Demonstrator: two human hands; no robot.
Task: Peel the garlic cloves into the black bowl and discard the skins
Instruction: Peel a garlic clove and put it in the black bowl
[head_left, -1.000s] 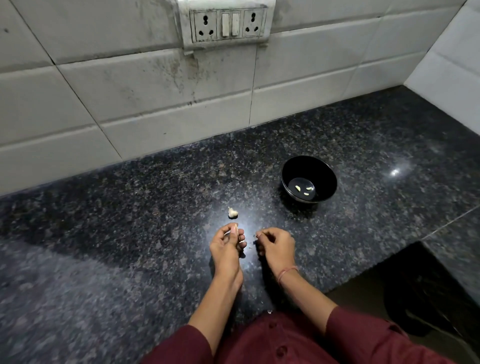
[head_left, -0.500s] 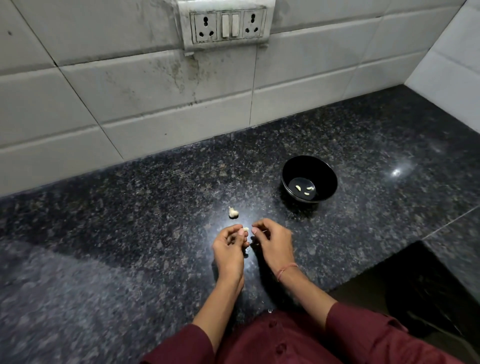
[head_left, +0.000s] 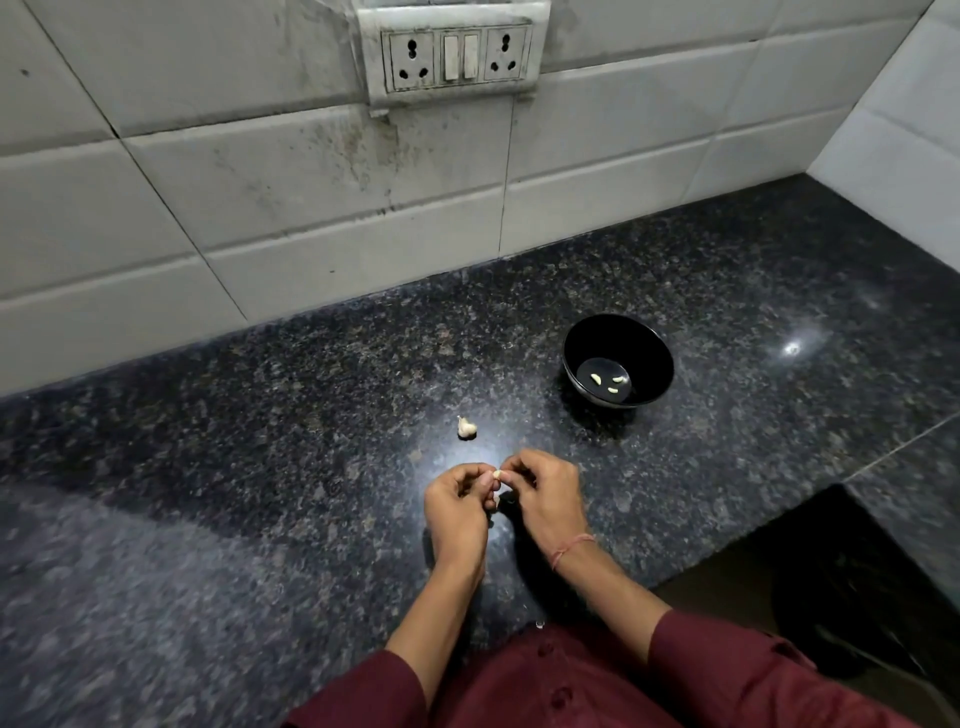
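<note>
Your two hands meet low over a dark speckled granite counter (head_left: 260, 415), fingertips drawn together around a single garlic clove (head_left: 497, 474). Your left hand (head_left: 457, 506) curls its fingers inward and pinches the clove from one side. Your right hand (head_left: 545, 499), with a red thread (head_left: 571, 548) at the wrist, curls in from the other side and pinches the same clove. Only a small pale tip of the clove shows between the fingertips. Just below it, between the two hands, sits a small pale scrap (head_left: 496, 500); you cannot tell from this view whether it is skin or part of the clove.

The black bowl (head_left: 652, 358) stands upright on the counter, beyond your right hand and well apart from it. Three pale peeled cloves (head_left: 605, 382) lie on its bottom.

A piece of a garlic bulb (head_left: 466, 427), its skin on and a short stem pointing up, rests on the counter near your left hand, on the far side of it and well to the left of the bowl.

Behind the counter rises a stained white tiled wall (head_left: 260, 182), carrying a switchboard (head_left: 454, 54) with two sockets and two switches. Maroon sleeves (head_left: 727, 665) cover your forearms at the bottom edge.
</note>
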